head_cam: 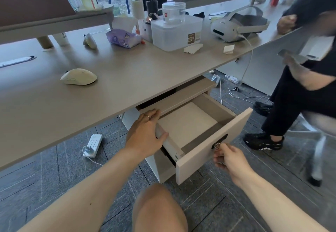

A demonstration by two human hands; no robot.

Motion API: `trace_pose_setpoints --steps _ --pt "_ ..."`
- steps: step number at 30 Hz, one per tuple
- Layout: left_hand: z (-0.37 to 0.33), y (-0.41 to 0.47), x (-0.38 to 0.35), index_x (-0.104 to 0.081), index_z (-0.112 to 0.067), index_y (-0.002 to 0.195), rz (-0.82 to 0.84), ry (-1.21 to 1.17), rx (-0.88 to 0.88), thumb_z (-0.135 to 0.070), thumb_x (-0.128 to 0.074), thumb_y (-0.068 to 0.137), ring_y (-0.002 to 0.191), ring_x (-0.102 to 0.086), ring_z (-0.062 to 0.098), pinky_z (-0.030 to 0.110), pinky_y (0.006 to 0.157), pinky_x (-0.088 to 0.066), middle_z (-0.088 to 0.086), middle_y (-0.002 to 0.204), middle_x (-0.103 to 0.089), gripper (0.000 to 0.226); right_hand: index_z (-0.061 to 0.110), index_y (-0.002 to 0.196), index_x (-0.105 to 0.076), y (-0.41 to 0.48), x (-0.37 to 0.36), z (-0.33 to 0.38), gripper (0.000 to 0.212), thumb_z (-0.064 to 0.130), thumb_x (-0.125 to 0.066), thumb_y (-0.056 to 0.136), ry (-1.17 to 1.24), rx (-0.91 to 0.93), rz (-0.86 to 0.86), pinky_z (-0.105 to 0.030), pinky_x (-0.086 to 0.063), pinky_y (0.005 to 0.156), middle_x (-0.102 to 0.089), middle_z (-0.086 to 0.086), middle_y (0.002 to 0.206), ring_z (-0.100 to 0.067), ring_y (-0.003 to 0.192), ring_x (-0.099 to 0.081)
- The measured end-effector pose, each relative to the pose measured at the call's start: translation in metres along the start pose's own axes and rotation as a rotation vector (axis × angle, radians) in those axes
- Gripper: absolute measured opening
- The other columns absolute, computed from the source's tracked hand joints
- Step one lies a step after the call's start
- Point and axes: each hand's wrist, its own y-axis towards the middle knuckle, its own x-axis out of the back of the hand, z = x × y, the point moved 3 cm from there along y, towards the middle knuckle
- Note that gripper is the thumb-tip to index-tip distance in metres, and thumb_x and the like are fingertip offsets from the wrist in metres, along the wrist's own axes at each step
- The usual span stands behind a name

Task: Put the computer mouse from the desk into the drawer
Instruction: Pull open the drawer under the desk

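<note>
A cream computer mouse (79, 76) lies on the beige desk (127, 71), near its front left part. Below the desk edge the top drawer (214, 148) of a small cabinet is pulled out, and its pale inside is bare. My left hand (145, 133) grips the drawer's left side wall, thumb inside and fingers over the rim. At the lock on the drawer front, my right hand (227, 157) pinches the key (217, 146). Neither hand touches the mouse.
The back of the desk holds a clear plastic box (174, 31) with a jar on top, a purple tissue pack (123, 38), a VR headset (236, 25) and cups. A person in black stands at the right. A power strip (93, 144) lies on the floor.
</note>
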Motion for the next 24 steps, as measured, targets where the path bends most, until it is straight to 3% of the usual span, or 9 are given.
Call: trace_pose_setpoints --steps 9,24 --pt "0.000 0.001 -0.004 -0.025 -0.020 0.158 0.024 0.020 0.033 -0.059 -0.064 0.086 0.148 -0.020 0.016 0.032 0.117 -0.025 -0.002 0.164 -0.027 0.090 0.007 0.085 -0.059 -0.014 0.030 -0.016 0.023 0.020 -0.047 0.100 -0.042 -0.012 -0.035 -0.037 -0.052 0.068 -0.060 -0.010 0.070 -0.024 0.067 -0.059" --pt "-0.002 0.000 -0.003 -0.026 -0.016 0.157 0.025 0.062 0.025 -0.062 -0.065 0.084 0.148 -0.020 0.018 0.036 0.117 -0.028 0.001 0.164 -0.028 0.095 0.009 0.079 -0.058 -0.019 0.044 -0.027 0.025 0.020 -0.047 0.099 -0.049 -0.013 -0.053 -0.035 -0.052 0.066 -0.063 -0.008 0.069 -0.022 0.063 -0.059"
